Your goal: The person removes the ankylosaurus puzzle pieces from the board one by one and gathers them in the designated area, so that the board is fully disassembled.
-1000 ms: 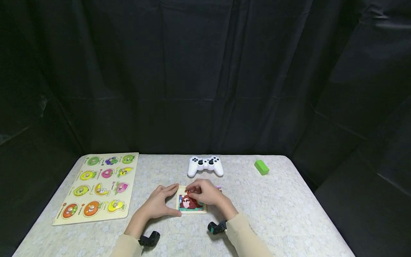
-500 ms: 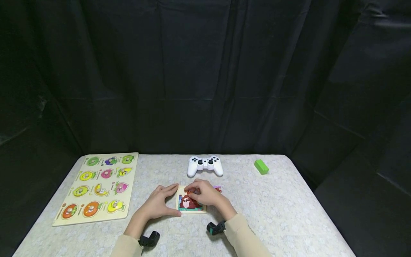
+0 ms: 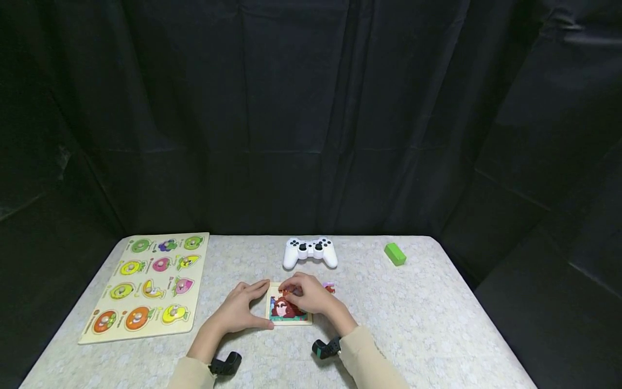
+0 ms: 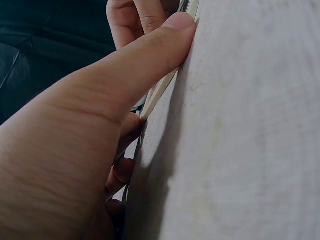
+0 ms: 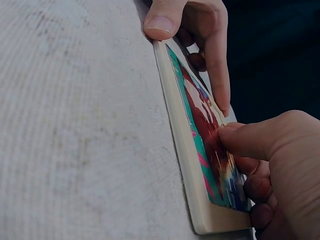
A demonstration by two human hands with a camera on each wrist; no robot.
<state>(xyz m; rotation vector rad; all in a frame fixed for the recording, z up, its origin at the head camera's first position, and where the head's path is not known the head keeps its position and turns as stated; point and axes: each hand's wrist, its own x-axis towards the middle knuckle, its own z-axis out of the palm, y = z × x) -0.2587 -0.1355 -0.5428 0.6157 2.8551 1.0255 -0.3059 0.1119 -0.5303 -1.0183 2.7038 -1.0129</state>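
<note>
A small jigsaw puzzle board [image 3: 291, 322] with a pale wooden frame lies flat on the table. Its picture shows a red-brown animal with a pale face above a green strip. My left hand [image 3: 237, 310] holds the board's left side, thumb at the near corner and index finger at the far one. Over the upper part of the picture, my right hand [image 3: 311, 293] pinches a reddish puzzle piece [image 3: 283, 291], largely hidden by the fingers. The right wrist view has my right thumb [image 5: 240, 137] low over the picture. Another puzzle piece [image 3: 329, 287], purple and red, lies just right of the board.
Behind the board sits a white game controller [image 3: 310, 253]. A large fruit puzzle board [image 3: 194, 302] with several knobbed pieces occupies the table's left side. At the back right is a green block [image 3: 395, 254]. Black curtains [image 3: 291, 119] surround the table.
The right hand shifts very slightly over the board, and more of the purple and red piece shows beside it. The left hand stays in place.
</note>
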